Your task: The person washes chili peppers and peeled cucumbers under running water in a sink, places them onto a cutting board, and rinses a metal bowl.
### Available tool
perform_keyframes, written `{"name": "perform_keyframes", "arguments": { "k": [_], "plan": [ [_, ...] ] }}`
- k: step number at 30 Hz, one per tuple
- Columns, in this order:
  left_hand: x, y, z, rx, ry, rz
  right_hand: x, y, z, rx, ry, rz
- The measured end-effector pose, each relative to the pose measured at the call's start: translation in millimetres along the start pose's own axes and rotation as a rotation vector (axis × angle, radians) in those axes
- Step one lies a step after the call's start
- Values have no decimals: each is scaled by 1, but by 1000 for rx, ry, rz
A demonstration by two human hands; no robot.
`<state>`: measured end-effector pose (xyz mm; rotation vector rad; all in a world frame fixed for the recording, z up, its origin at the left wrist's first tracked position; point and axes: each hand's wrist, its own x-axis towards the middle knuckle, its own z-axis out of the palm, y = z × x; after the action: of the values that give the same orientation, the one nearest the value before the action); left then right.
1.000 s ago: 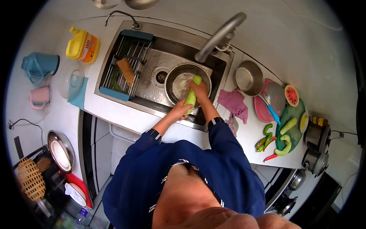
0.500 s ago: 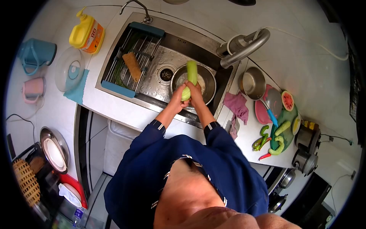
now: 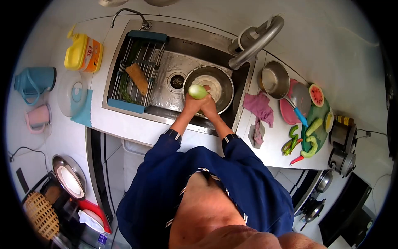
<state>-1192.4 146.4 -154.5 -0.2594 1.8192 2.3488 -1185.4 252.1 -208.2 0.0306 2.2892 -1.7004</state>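
Note:
Over a round metal bowl [image 3: 227, 97] in the sink [image 3: 166, 72], a pale green long vegetable [image 3: 198, 91] points its rounded end up toward me. My left hand [image 3: 192, 104] is wrapped round it from the left. From the right, my right hand [image 3: 209, 106] is closed against it, close beside the left hand. Whitish, cloudy liquid shows inside the bowl. The vegetable's lower part is hidden by my hands.
A rack [image 3: 145, 62] with a brown sponge [image 3: 137, 79] spans the sink's left side. The faucet [image 3: 257, 43] arches at the back right. Rightward lie a purple cloth [image 3: 259, 108], a saucepan [image 3: 274, 79], peppers [image 3: 292, 141] and a green board [image 3: 321, 112]. A yellow jug [image 3: 83, 52] stands left.
The vegetable has turned from lying lengthwise across the bowl to pointing its end up at me. Both hands have stayed on it and shifted their hold. The camera view has moved slightly.

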Motion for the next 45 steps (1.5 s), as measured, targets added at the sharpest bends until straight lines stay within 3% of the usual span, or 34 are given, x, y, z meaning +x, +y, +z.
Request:
{"name": "perform_keyframes", "arguments": {
  "k": [2, 6, 10, 14, 16, 21, 22, 24, 26, 27, 29, 32, 33, 36, 42, 45],
  "plan": [
    [-5, 2, -3, -159, 108, 58, 1, 0, -5, 78, -59, 0],
    [-8, -7, -13, -429, 315, 74, 28, -19, -10, -138, -240, -42],
    [-4, -16, -32, -589, 379, 65, 54, -8, 3, -190, -281, -194],
    [-6, 2, -47, -631, 367, 91, 72, 82, 3, -281, 26, -409],
    [-9, 14, -50, -654, 288, 74, 85, 97, -20, -575, 265, -401],
    [-2, -7, -50, -680, 286, -92, 109, 170, -17, 1401, 109, 568],
    [4, -14, -50, -712, 286, -128, 108, 149, -18, 1494, 69, 659],
    [14, -26, -45, -780, 297, -251, 82, 56, -26, 1303, -88, 575],
    [20, -37, -37, -884, 283, -372, 52, -16, -29, 890, -201, 381],
    [28, -58, -42, -953, 102, -396, 39, -28, -28, 590, -217, 225],
    [35, -48, -16, -920, 204, -390, 15, -46, -32, 40, -104, -81],
    [40, -37, 10, -957, 225, -392, 0, -63, -54, -485, 225, -360],
    [38, -32, 17, -991, 199, -395, -6, -53, -56, -376, 190, -172],
    [36, -32, 30, -1012, 207, -344, -18, -43, -64, -78, 37, 75],
    [31, -37, 5, -937, 353, -176, -53, -32, -74, 196, -114, 385],
    [31, -32, -19, -758, 414, -240, -77, -36, -77, 396, -94, 447]
  ]
}}
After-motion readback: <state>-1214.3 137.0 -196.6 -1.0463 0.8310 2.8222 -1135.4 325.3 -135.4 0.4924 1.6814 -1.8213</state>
